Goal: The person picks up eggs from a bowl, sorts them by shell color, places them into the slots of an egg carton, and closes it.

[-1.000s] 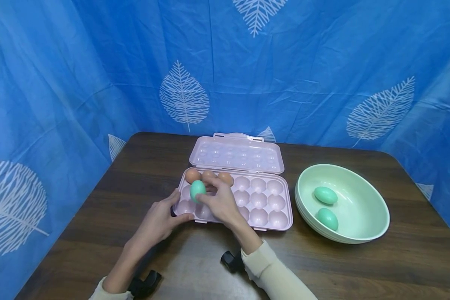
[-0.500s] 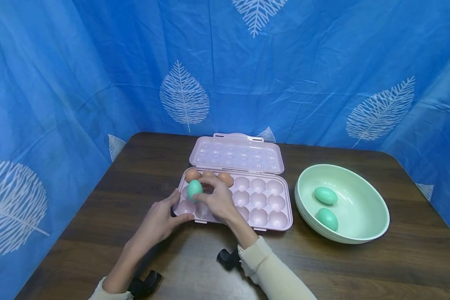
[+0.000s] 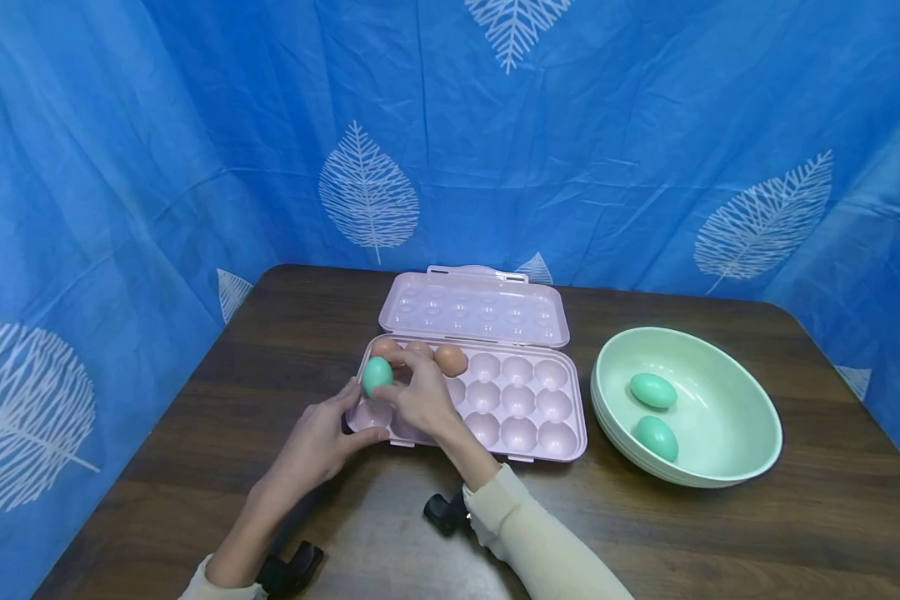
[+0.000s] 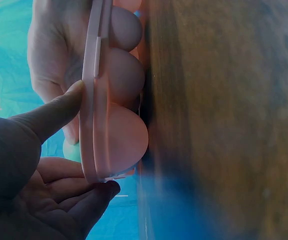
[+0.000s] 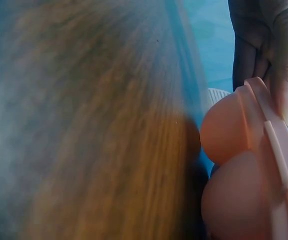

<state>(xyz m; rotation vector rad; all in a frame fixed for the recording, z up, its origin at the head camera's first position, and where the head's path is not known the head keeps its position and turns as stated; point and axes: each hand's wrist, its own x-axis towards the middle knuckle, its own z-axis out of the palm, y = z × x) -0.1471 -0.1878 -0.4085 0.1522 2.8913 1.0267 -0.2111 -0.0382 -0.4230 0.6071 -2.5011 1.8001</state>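
Note:
In the head view a pink plastic egg tray (image 3: 547, 454) lies on the table, its lid (image 3: 472, 310) folded back. Three brown eggs, among them the rightmost brown egg (image 3: 451, 360), sit in the back row's left cups. My right hand (image 3: 423, 398) pinches a green egg (image 3: 377, 377) between thumb and fingers, over the left end of the middle row. It partly covers the other brown eggs. With my left hand (image 3: 321, 435) I grip the tray's front left corner; the left wrist view shows the thumb (image 4: 58, 112) on the rim and fingers around the corner.
Right of the tray stands a pale green bowl (image 3: 727, 417) holding two green eggs, one toward the back (image 3: 653, 390) and one nearer (image 3: 656, 438). A blue leaf-print curtain (image 3: 615, 167) hangs behind the dark wooden table (image 3: 217, 400).
My right hand has moved a little to the left with the green egg, from over the second column toward the leftmost one. My left hand keeps its grip on the tray.

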